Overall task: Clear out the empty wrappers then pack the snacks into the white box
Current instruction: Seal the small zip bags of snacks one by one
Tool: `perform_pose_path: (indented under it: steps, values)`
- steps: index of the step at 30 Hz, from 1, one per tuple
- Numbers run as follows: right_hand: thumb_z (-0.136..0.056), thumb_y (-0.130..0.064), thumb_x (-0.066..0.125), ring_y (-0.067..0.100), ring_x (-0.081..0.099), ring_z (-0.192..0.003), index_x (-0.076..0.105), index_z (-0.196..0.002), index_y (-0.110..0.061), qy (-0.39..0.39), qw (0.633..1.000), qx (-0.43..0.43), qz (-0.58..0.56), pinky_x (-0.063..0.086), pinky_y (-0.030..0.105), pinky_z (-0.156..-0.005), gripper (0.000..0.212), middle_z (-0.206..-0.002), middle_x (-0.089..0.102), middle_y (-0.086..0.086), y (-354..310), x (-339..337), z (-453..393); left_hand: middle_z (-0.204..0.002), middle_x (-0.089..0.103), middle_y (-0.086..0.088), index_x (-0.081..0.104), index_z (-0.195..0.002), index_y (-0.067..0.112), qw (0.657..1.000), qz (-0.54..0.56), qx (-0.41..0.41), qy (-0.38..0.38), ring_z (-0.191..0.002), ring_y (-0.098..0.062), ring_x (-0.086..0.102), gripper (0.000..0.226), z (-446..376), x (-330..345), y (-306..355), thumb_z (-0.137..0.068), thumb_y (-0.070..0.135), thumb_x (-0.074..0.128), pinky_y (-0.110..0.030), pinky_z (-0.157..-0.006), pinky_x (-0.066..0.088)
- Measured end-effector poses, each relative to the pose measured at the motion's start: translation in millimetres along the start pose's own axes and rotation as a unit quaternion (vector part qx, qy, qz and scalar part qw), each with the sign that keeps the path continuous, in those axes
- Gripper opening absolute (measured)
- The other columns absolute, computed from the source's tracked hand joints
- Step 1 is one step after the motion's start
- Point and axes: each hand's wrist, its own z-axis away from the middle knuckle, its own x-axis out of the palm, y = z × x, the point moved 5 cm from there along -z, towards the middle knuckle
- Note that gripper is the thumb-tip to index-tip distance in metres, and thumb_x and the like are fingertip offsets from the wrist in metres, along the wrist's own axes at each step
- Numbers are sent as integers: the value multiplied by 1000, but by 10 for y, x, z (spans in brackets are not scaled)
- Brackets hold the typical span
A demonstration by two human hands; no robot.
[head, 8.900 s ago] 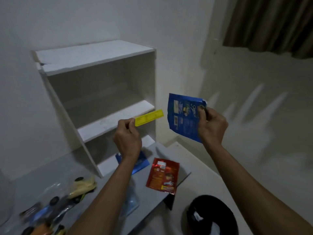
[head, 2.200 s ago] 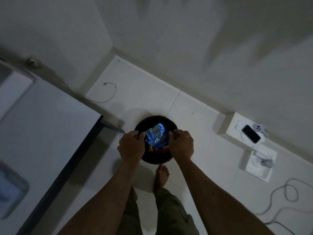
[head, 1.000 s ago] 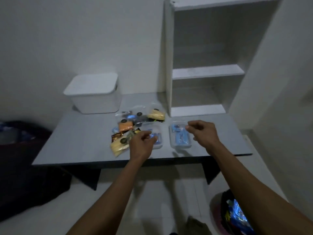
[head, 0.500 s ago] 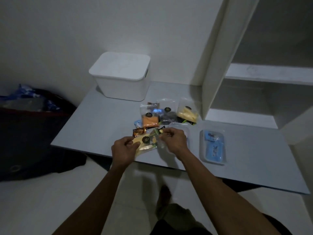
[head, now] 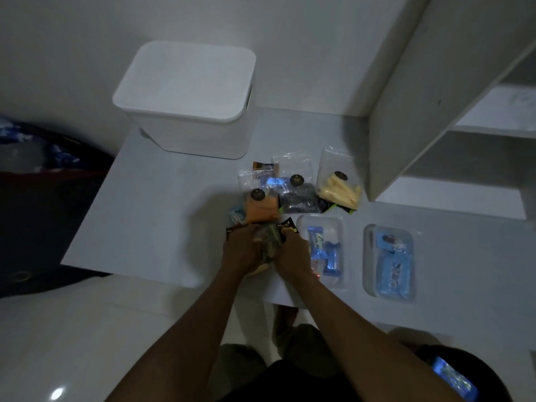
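- Left hand (head: 242,252) and right hand (head: 291,252), arms outstretched, together clutch a clear snack bag (head: 268,243) at the counter's (head: 162,227) near edge.
- Lidded white box (head: 188,97) sits behind, apart.

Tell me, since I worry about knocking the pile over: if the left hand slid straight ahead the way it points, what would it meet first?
Probably the orange snack bag, lying just beyond the left hand on the table; the white box sits farther back. Depth is hard to judge.
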Motion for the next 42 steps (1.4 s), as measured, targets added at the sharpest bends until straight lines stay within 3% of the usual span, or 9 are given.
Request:
perform_pose_path:
  steps: [12,18,21,24,28,32,35,40,42]
  values:
    - [-94,-8,55,29,64,-99,60,-110,-7,47,996,78,26,51,35,-81,17,-105,68,13,-81,90,49,-119,67,-8,63,-122,20,998,-64,4,-17,-110,-30,61,37,-177,92,-240,-86,16,61,-34,-85,47]
    - [-91,-2,57,24,66,-95,65,-103,-11,53,993,99,-30,53,36,-84,18,-98,71,10,-170,177,192,-102,71,-19,76,-79,19,998,29,31,-55,-101,-35,65,10,-125,-31,-424,-78,18,66,-37,-87,50]
    - [-84,-2,67,22,66,-90,69,-97,-10,32,997,52,-51,48,26,-75,16,-95,72,8,-423,47,265,-80,75,0,76,-77,15,993,102,62,-24,-78,-14,69,14,-44,-341,-439,-79,21,62,-29,-76,51]
    - [-86,-21,73,19,64,-74,69,-87,-9,-5,999,-21,-50,49,31,-67,13,-84,71,7,-765,-115,370,-70,70,2,74,-76,14,975,207,83,8,-62,-7,62,11,13,-656,-465,-84,9,68,-27,-66,50]
    - [-88,-26,71,4,62,-67,73,-83,-16,22,993,-98,-64,49,24,-64,11,-73,69,-5,-1124,-301,354,-77,70,-6,70,-86,9,931,358,69,8,-69,-15,64,6,72,-1041,-443,-90,8,66,-35,-68,53]
    - [-86,-20,74,-8,53,-54,66,-71,-26,51,982,-172,-64,38,10,-56,18,-57,57,-16,-1628,-583,390,-83,70,-4,69,-91,15,923,364,116,43,-78,-19,66,6,94,-1488,-260,-91,21,67,-38,-71,55]
    - [-86,-26,74,-1,61,-69,69,-77,-28,57,976,-207,-34,45,19,-65,10,-73,68,-12,-1951,-781,419,-83,72,-2,70,-86,21,915,366,149,73,-82,-20,68,4,111,-1791,-101,-89,23,68,-35,-71,54]
    - [-88,-26,71,-4,59,-74,72,-89,-19,76,966,-245,7,41,12,-64,7,-83,70,-7,-2314,-992,442,-82,73,-4,70,-84,20,897,388,181,107,-79,-14,69,6,84,-2121,119,-90,20,68,-34,-76,57]
    - [-90,-26,70,3,61,-79,71,-92,-16,76,967,-242,16,44,18,-70,10,-87,70,-6,-2400,-1029,412,-82,73,-4,69,-84,22,898,381,189,109,-80,-16,70,8,56,-2183,162,-91,20,66,-36,-79,57]
